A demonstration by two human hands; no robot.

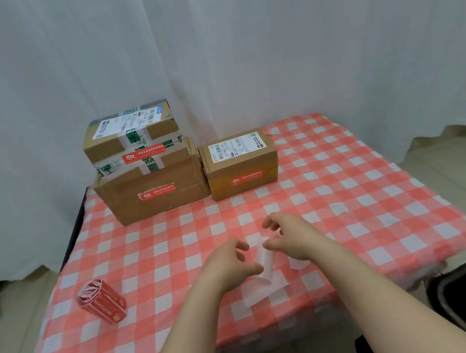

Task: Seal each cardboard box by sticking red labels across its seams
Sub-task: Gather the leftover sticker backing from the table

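1. Head view: a table under a red-and-white checked cloth was seen, with both hands held over its near middle.
2. The left hand was held with fingers and thumb curled, the thumb tip set against the left edge of a white backing strip. Whether the strip was actually pinched could not be told.
3. The right hand was held loosely curled just right of the strip, its thumb tip near the strip's upper end. Nothing was seen gripped.
4. A white sheet was laid on the cloth beneath the strip.
5. The roll of red labels was left well apart from the left hand, towards the table's left edge.
6. Far beyond both hands, the large box was topped by the taped box, with the small box just beside. Each front was marked with a red label.
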